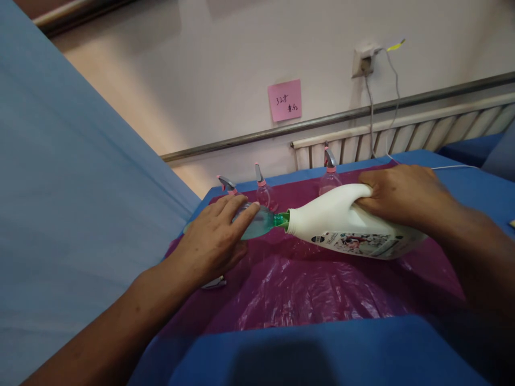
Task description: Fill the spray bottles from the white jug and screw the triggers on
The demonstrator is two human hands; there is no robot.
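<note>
The white jug [322,214] lies on its side in the air above the middle of the purple plastic sheet [314,303], mouth to the left and base to the right. The right hand [402,195] is wrapped around its handle, likely because that loop is the firmest place to bear and tilt so bulky a container. Its printed label faces the near side.

Just left of it, the greenish bottle [257,225] is also on its side, its green neck meeting the jug's mouth; the two are probably lined up like this so that liquid can pass without spilling. Which way any liquid runs, I cannot tell. The left hand [213,233] grips the bottle's body from the left, fingers over the top, seemingly to steady it against the jug.

On the far side stand three spray bottles: the left one [229,185] partly behind the left hand, the middle one [266,195] near it, and the right one [330,174] partly behind the jug. Set back there, they seem out of the arms' way.

The sheet covers a blue surface [362,343], presumably as protection against drips.
</note>
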